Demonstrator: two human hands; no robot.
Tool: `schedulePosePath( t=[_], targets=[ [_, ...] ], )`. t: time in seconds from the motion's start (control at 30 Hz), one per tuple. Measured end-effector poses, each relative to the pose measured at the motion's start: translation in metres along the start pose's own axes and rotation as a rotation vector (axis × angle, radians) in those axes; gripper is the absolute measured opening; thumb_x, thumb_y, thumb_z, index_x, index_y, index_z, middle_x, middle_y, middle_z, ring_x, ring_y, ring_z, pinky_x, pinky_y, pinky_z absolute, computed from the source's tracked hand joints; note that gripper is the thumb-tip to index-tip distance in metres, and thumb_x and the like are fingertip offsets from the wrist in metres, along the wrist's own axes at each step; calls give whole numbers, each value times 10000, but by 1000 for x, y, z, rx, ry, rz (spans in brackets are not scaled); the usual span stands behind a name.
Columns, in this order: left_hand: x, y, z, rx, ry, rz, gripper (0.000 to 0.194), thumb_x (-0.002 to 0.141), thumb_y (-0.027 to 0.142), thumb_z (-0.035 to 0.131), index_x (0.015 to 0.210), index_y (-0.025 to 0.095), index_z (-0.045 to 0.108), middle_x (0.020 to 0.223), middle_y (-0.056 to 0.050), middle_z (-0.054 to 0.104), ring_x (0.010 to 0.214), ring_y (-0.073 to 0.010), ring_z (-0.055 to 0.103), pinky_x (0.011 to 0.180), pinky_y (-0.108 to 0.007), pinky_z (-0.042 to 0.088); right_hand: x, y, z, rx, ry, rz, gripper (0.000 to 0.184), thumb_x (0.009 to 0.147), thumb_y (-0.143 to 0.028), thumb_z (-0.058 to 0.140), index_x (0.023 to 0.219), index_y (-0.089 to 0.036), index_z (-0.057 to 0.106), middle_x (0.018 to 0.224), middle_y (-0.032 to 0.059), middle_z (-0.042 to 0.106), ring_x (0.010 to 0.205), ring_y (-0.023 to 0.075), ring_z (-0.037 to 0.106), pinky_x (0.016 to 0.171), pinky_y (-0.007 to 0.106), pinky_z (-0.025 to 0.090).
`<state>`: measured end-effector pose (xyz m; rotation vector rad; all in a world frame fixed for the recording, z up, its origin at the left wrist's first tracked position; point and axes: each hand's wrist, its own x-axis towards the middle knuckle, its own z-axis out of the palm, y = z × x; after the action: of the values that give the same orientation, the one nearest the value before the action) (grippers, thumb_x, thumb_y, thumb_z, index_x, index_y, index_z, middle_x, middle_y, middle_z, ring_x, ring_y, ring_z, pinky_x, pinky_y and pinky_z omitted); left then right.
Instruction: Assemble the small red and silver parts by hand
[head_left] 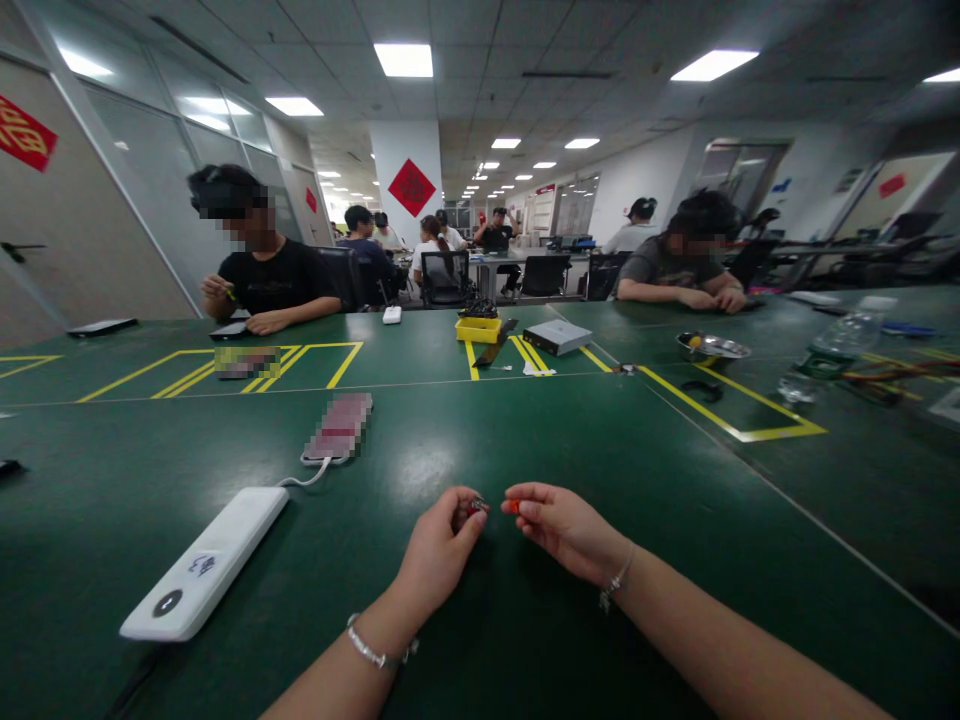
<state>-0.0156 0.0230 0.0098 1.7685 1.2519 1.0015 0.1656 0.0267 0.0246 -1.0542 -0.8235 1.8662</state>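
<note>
Over the green table, my left hand (442,540) is closed in a pinch on a small dark red piece with metallic parts (475,507). Most of that piece is covered by the fingers. Just to its right, my right hand (559,525) pinches a small orange piece (513,507) between thumb and fingertips. A narrow gap separates the two pieces. Both are too small for me to tell their kind. Each wrist wears a silver bracelet.
Left of my hands lie a white power bank (214,565) and a cabled phone (339,428). Further off are a yellow tray (478,330), a grey box (557,337), a metal bowl (716,348) and a plastic bottle (840,345). Two people sit across the table (645,480).
</note>
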Motion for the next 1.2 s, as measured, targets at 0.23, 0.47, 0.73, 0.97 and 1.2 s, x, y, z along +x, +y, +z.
schedulePosePath(
  t=[0.23,0.47,0.73,0.97,1.2],
  targets=[
    [-3,9,2,136,28,82,90,689,204,569,777,206,550,720,30,576,669,-127,518,628,-247,401,2,8,4,-95,-14,-179,202,537,-127,695,714,-134,596,712,-6,597,663,73,545,668,201,430],
    [-9,15,8,228,88,89,46,696,230,552,733,204,556,712,15,591,673,-141,533,624,-260,406,-4,15,20,-439,88,-397,122,640,-205,605,750,-164,638,793,16,630,784,137,570,779,286,418],
    [-8,13,8,290,103,129,45,715,208,542,756,207,560,734,11,586,703,-145,541,646,-265,415,-7,14,26,-430,151,-370,103,634,-228,616,730,-193,628,742,-9,620,752,139,557,740,273,415],
    [-10,13,9,350,112,166,44,723,199,535,760,207,558,740,7,578,714,-147,534,649,-264,410,-4,24,25,-267,193,-317,195,603,-308,672,736,-167,649,751,23,637,737,147,556,728,279,418],
    [-11,12,10,392,178,159,37,738,225,523,746,202,551,721,4,580,707,-153,538,655,-272,407,-5,41,31,-140,218,-326,370,660,-424,621,884,-134,668,870,78,641,845,179,550,804,322,405]
  ],
)
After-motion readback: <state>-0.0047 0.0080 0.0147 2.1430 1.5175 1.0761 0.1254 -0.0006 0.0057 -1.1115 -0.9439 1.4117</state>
